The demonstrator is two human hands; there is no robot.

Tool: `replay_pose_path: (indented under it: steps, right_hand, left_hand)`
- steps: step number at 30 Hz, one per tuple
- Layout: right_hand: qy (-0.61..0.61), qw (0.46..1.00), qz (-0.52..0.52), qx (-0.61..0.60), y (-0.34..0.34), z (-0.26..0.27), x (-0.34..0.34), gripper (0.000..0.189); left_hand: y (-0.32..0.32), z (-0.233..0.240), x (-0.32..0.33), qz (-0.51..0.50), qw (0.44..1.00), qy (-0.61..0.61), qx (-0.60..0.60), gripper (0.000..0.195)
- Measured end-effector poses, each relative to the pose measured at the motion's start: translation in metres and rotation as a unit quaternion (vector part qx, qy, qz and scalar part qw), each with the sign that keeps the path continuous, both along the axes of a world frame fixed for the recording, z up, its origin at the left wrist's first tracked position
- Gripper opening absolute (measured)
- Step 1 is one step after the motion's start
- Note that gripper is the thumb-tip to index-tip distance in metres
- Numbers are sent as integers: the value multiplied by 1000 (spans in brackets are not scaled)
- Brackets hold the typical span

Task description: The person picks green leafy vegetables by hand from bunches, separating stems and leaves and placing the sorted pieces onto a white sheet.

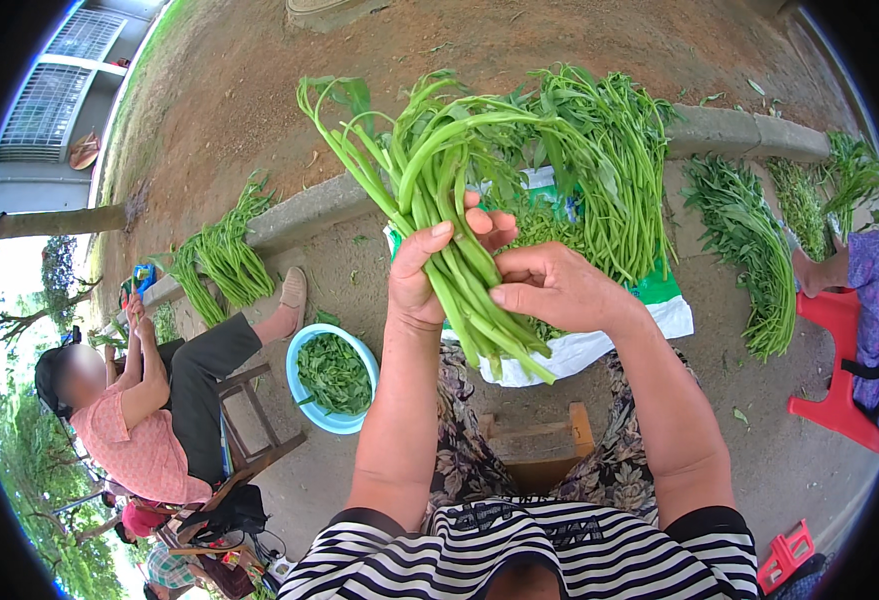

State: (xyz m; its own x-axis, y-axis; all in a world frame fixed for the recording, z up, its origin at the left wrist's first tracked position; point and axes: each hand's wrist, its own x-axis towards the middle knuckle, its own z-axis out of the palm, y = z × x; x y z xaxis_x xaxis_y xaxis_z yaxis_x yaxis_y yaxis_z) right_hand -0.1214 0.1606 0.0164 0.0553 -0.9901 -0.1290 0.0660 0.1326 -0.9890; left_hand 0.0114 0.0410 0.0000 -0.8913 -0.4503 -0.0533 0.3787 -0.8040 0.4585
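Note:
My left hand point(418, 274) is wrapped around a bunch of thick green water spinach stems point(439, 180), held up before my lap. The cut ends point down toward me, and the leafy tops arch away and droop to the right. With thumb and bent forefinger, my right hand point(559, 289) grips a stem at the near side of this bunch. Beneath both hands lies a green and white plastic sack point(668, 300) bearing a heap of short green pieces point(552, 229). A large pile of long-stemmed water spinach point(623, 180) rests on the sack's far right part.
Left of my arm stands a light blue basin point(370, 358) of loose leaves point(334, 375). A co-worker point(139, 442) sits on a wooden chair point(259, 427) further left. More greens point(747, 247) lie by a red stool point(833, 352) at right. A concrete curb point(747, 133) runs behind.

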Motion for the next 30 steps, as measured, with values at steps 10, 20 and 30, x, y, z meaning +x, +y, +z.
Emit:
replay_pose_path:
  steps: [10, 20, 30]
  right_hand:
    - [-130, 981, -110, 93, 8, 12, -22, 34]
    - [-19, 988, -112, 109, 25, 9, -41, 34]
    - [351, 924, -131, -77, 20, -3, -24, 34]
  left_hand:
    - [-4, 3, -2, 93, 965, -224, -99, 26]
    - [-23, -11, 5, 158, 969, -187, 41, 23]
    - [-20, -20, -3, 201, 952, -228, 18, 22]
